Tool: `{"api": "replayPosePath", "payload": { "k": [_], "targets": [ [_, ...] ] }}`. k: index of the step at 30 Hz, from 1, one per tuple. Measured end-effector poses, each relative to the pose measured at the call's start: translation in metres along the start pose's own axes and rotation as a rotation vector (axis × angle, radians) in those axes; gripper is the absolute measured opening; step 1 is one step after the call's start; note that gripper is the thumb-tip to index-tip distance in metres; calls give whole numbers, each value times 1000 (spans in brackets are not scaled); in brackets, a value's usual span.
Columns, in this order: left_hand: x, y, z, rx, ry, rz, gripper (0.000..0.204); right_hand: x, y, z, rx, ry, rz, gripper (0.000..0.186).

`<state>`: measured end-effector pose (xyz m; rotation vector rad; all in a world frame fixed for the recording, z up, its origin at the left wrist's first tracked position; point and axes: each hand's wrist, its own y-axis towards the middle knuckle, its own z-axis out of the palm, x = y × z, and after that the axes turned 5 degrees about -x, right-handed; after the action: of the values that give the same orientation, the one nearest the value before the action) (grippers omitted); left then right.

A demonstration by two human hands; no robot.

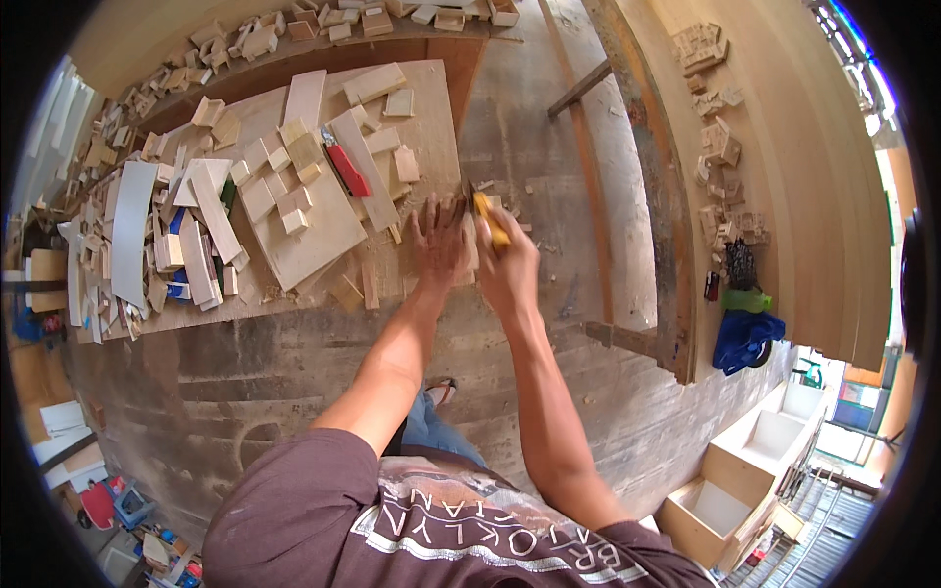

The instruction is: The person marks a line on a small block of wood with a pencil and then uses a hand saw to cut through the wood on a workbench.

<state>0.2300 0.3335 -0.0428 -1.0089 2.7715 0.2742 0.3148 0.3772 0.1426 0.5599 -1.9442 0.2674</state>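
My left hand [439,238] rests with its fingers spread on pale wood at the right edge of a plywood board [323,269]. Just beside it my right hand [508,257] grips a yellow-handled cutting tool [492,218], its dark blade beside my left fingertips; what lies under the blade is largely hidden. To the left on the board lie a red utility knife [346,167], small pale wood blocks [257,196] and several flat strips [366,162].
A wooden frame [676,343] stands to my right, beside a panel [823,196] bearing small wood pieces, a blue bag [745,343] and a green item. More offcuts [265,34] line a back ledge. Pale wooden boxes [716,505] sit at lower right; mixed clutter [98,505] at lower left.
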Motion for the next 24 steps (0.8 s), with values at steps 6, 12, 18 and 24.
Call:
{"api": "replayPosePath", "payload": {
  "k": [6, 12, 18, 24],
  "targets": [
    [11, 6, 7, -121, 1, -18, 63, 36, -31, -22, 17, -52, 70, 36],
    [3, 10, 5, -83, 18, 3, 62, 13, -8, -10, 20, -32, 76, 35],
    [16, 9, 8, -96, 7, -39, 61, 30, -44, -29, -19, 44, 14, 38],
    [4, 5, -2, -17, 3, -8, 63, 7, 21, -4, 95, -72, 95, 36]
  ]
}}
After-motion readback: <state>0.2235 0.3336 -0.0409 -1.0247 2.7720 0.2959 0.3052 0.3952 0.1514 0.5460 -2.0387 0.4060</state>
